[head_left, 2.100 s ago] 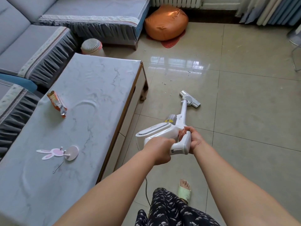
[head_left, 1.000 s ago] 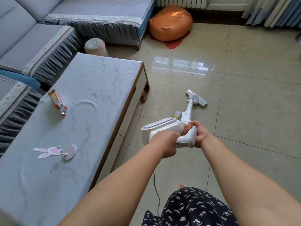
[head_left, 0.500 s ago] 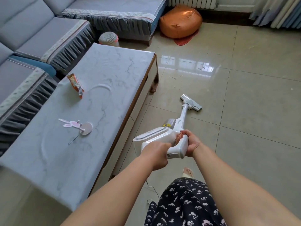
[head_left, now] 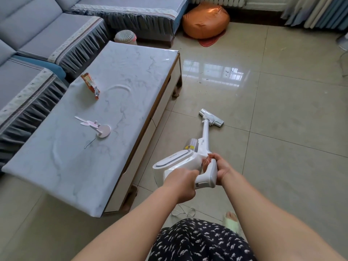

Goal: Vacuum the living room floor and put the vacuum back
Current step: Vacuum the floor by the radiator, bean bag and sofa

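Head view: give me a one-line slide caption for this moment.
Both hands, left hand and right hand, grip a white stick vacuum, its floor head on glossy tiles beside a marble-top coffee table.

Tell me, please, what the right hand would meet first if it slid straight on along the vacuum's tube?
Probably the vacuum's floor head; the right hand grips the handle, and nothing else shows on the tube between them.

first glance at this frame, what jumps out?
The white stick vacuum, gripped at its handle by both the left hand and the right hand, with its floor head on the glossy tiles beside the marble-look coffee table. Beyond it, an orange beanbag sits by the sofa, and crumbs speckle the window glare.
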Available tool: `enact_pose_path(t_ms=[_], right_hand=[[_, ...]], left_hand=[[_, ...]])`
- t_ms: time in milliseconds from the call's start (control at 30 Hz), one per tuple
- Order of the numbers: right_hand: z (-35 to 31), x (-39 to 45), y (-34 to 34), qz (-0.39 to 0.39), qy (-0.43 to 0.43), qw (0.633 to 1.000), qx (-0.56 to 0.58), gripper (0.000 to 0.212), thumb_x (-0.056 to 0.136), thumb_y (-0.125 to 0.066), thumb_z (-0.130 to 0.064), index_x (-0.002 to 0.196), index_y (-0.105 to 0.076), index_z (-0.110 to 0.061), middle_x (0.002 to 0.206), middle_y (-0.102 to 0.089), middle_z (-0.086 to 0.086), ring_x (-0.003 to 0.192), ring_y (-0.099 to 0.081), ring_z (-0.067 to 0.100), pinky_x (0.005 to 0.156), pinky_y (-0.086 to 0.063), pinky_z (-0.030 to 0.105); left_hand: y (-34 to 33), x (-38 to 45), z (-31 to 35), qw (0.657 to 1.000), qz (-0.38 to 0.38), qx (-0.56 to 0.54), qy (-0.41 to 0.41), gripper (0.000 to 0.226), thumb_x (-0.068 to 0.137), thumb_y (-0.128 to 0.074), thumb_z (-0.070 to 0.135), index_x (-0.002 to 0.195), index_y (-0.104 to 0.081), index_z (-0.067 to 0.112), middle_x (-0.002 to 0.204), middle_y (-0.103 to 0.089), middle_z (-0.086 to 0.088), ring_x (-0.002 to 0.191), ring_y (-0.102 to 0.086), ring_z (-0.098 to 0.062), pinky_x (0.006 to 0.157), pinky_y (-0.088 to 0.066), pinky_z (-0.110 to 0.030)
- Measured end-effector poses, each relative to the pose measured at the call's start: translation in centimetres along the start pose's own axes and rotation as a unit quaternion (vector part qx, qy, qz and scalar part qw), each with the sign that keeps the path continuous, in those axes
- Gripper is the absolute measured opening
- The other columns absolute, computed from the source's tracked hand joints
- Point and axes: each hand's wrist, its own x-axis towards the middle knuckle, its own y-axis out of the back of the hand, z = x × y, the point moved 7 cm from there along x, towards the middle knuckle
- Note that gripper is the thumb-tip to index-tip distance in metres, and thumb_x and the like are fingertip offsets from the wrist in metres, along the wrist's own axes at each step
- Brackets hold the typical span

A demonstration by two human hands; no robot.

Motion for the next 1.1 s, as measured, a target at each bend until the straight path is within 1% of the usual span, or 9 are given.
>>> enact_pose_path(t_ms=[167, 267, 333, 467, 633, 733, 867, 1033, 1100], right_hand=[[1.8, -1.3, 2.6, 0.005, -0.014, 1.0, -0.016, 0.022, 0.069, -0.059, -0.009, 0.051, -0.048, -0.006, 0.045, -0.048, 0.001, 0.033, -0.048, 0.012, 0.038, -0.046, 0.017], [2.2, -2.4, 4.0, 0.009, -0.014, 0.999, -0.034, 0.018, 0.067, -0.059, -0.008, 0.054, -0.047, -0.007, 0.044, -0.048, 0.001, 0.032, -0.048, 0.013, 0.037, -0.046, 0.019], [2.2, -3.3, 5.4, 0.01, -0.014, 0.999, -0.045, 0.018, 0.067, -0.059, -0.008, 0.054, -0.047, -0.007, 0.044, -0.048, 0.001, 0.032, -0.047, 0.012, 0.037, -0.046, 0.019], [2.3, -5.7, 8.8, 0.01, -0.019, 0.998, -0.065, 0.016, 0.068, -0.057, -0.008, 0.057, -0.045, -0.008, 0.043, -0.047, 0.001, 0.031, -0.046, 0.012, 0.037, -0.045, 0.018], [2.5, -8.6, 14.0, 0.01, -0.014, 0.995, -0.096, 0.016, 0.072, -0.055, -0.009, 0.062, -0.042, -0.011, 0.042, -0.045, 0.001, 0.031, -0.044, 0.012, 0.036, -0.044, 0.017], [3.0, -9.9, 16.5, 0.02, -0.013, 0.993, -0.117, 0.017, 0.073, -0.053, -0.01, 0.062, -0.041, -0.012, 0.042, -0.045, 0.001, 0.03, -0.044, 0.011, 0.036, -0.043, 0.017], [4.5, -11.7, 18.5, 0.029, -0.013, 0.993, -0.116, 0.015, 0.065, -0.054, -0.009, 0.059, -0.041, -0.013, 0.041, -0.045, -0.001, 0.03, -0.043, 0.01, 0.038, -0.041, 0.014], [6.5, -13.1, 19.8, 0.021, -0.001, 0.995, -0.098, 0.021, 0.063, -0.053, -0.008, 0.044, -0.042, -0.01, 0.039, -0.044, -0.002, 0.03, -0.043, 0.01, 0.04, -0.039, 0.011], [7.4, -13.5, 20.7, 0.016, 0.002, 0.996, -0.089, 0.023, 0.063, -0.052, -0.009, 0.042, -0.043, -0.009, 0.039, -0.044, -0.002, 0.029, -0.042, 0.01, 0.04, -0.039, 0.011]], left_hand=[[-2.1, -2.4, 1.4, 1.0, 0.005, -0.003, 0.015, 0.021, 0.082, -0.057, 0.016, 0.102, -0.057, 0.022, 0.097, -0.065, -0.004, 0.09, -0.059, -0.027, 0.071, -0.048, -0.032], [-3.4, -3.4, 2.6, 1.0, 0.007, -0.013, 0.028, 0.023, 0.082, -0.058, 0.017, 0.104, -0.058, 0.022, 0.099, -0.065, -0.003, 0.092, -0.06, -0.026, 0.077, -0.053, -0.035], [-4.3, -4.2, 4.1, 0.999, 0.007, -0.015, 0.036, 0.023, 0.082, -0.059, 0.018, 0.104, -0.058, 0.023, 0.098, -0.065, -0.003, 0.091, -0.06, -0.026, 0.078, -0.054, -0.036], [-6.1, -6.0, 8.2, 0.998, 0.01, -0.017, 0.051, 0.023, 0.08, -0.058, 0.017, 0.102, -0.056, 0.022, 0.096, -0.065, -0.004, 0.09, -0.059, -0.027, 0.07, -0.046, -0.031], [-9.2, -8.7, 13.4, 0.997, 0.01, -0.024, 0.069, 0.024, 0.081, -0.057, 0.019, 0.104, -0.057, 0.022, 0.099, -0.065, -0.005, 0.091, -0.059, -0.028, 0.068, -0.04, -0.029], [-10.6, -10.3, 15.7, 0.996, 0.012, -0.031, 0.078, 0.022, 0.08, -0.056, 0.018, 0.102, -0.057, 0.023, 0.097, -0.065, -0.004, 0.09, -0.059, -0.028, 0.067, -0.039, -0.03], [-11.1, -12.5, 17.4, 0.996, 0.016, -0.034, 0.076, 0.022, 0.081, -0.057, 0.018, 0.101, -0.058, 0.025, 0.098, -0.065, -0.002, 0.09, -0.059, -0.025, 0.067, -0.039, -0.028], [-11.5, -14.9, 18.1, 0.997, 0.007, -0.023, 0.069, 0.019, 0.08, -0.058, 0.02, 0.097, -0.056, 0.028, 0.097, -0.066, -0.001, 0.089, -0.061, -0.025, 0.066, -0.038, -0.026], [-11.9, -16.0, 18.5, 0.998, 0.001, -0.019, 0.064, 0.019, 0.079, -0.058, 0.019, 0.096, -0.056, 0.029, 0.096, -0.066, -0.001, 0.089, -0.06, -0.025, 0.066, -0.037, -0.026]])
